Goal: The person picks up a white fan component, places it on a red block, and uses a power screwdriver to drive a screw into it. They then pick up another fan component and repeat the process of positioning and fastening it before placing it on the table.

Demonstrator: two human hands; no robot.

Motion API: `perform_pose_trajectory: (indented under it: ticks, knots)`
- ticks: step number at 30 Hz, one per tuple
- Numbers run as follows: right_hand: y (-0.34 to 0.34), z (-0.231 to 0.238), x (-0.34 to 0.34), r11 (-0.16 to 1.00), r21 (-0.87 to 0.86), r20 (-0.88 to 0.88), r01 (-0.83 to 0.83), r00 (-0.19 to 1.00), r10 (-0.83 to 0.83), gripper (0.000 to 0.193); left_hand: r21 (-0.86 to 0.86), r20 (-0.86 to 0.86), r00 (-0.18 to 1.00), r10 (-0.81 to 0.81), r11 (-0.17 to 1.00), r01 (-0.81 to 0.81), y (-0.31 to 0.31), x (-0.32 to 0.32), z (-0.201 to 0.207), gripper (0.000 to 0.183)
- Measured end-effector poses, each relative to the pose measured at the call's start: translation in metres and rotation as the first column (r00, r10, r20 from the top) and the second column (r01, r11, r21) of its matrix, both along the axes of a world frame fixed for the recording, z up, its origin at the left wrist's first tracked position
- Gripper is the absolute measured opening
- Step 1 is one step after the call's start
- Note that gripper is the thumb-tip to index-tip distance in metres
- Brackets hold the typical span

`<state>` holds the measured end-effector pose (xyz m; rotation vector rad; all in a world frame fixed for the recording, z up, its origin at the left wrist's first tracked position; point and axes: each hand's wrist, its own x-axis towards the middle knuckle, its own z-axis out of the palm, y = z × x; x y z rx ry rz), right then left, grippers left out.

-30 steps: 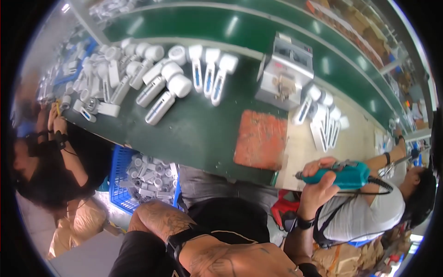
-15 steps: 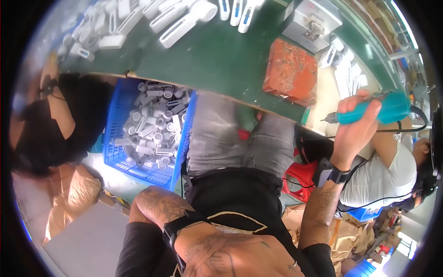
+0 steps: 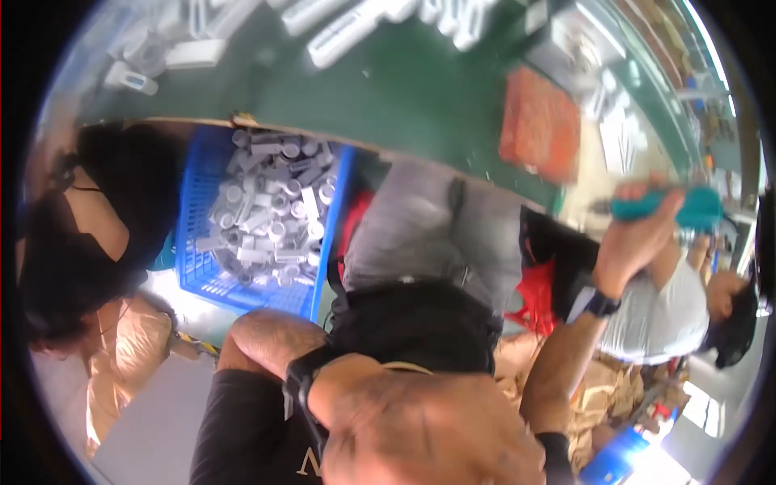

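Note:
My right hand (image 3: 634, 246), blurred, is wrapped round a teal electric screwdriver (image 3: 697, 208) at the right, beyond the bench edge. The dark bit of the tool points left. My left hand (image 3: 440, 428) is raised close to the camera at the bottom middle, back side up. Its fingers run out of sight, so what they do is hidden. The orange-red block (image 3: 540, 129) on the green bench (image 3: 388, 105) lies nearest to the screwdriver.
A blue plastic basket (image 3: 323, 267) full of small grey-white parts stands at the left by my legs. White handle-like parts (image 3: 347, 36) lie at the back of the bench. A metal box fixture (image 3: 578, 44) is behind the block. People sit on both sides.
The view has shifted, so the bench and block appear farther right. My left hand has swung slightly right across the bottom. The right hand still grips the screwdriver, a little lower and farther right.

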<state>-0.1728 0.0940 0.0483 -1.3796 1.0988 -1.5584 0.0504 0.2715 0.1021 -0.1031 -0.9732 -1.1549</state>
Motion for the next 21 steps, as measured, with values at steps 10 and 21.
perform_pose_trajectory:
  ticks: [10,21]
  knots:
    - [0.014,0.000,-0.006,0.999,0.000,0.080,-0.039,0.996,0.039,0.064,0.260,0.828,0.560,-0.022,0.900,-0.349,-0.101,-0.012,-0.084,0.012]
    - [-0.020,0.000,-0.074,0.997,0.014,0.077,-0.082,0.994,0.081,0.075,-0.887,0.452,-0.445,0.773,0.339,-0.313,-0.347,-0.131,-0.078,0.020]
